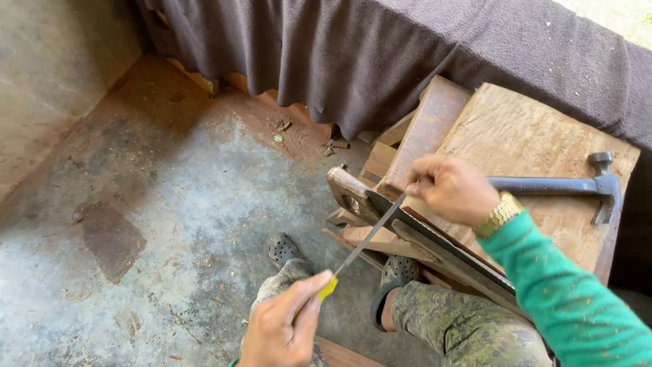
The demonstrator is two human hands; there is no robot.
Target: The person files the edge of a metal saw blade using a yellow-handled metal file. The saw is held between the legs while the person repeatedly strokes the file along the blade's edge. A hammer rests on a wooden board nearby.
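While I sat with my knees drawn up, my left hand point(282, 326) was closed around the yellow handle point(327, 289) of a thin metal file point(367, 238), thumb and fingers pinched on the grip at the near edge of the scene. My right hand point(451, 189) was curled over the far tip of the file, its fingers folded down so that the tip itself was hidden. The file ran slantwise from near left to far right, and its far part lay across the toothed edge of a hand saw point(435, 245). The saw rested edge-up on a wooden bench point(516, 136), its wooden grip point(348, 190) pointing left and its dark blade running toward the near right, below my green sleeve point(570, 299). A gold wristwatch point(499, 214) sat on my right wrist. A claw hammer point(577, 185) lay on the bench top, to the right of my right hand and apart from it, its head at the far right edge. A dark cloth point(380, 54) hung behind the bench. My two shoes point(339, 261) stood on the concrete floor point(136, 217) beneath the file, near scattered sawdust.
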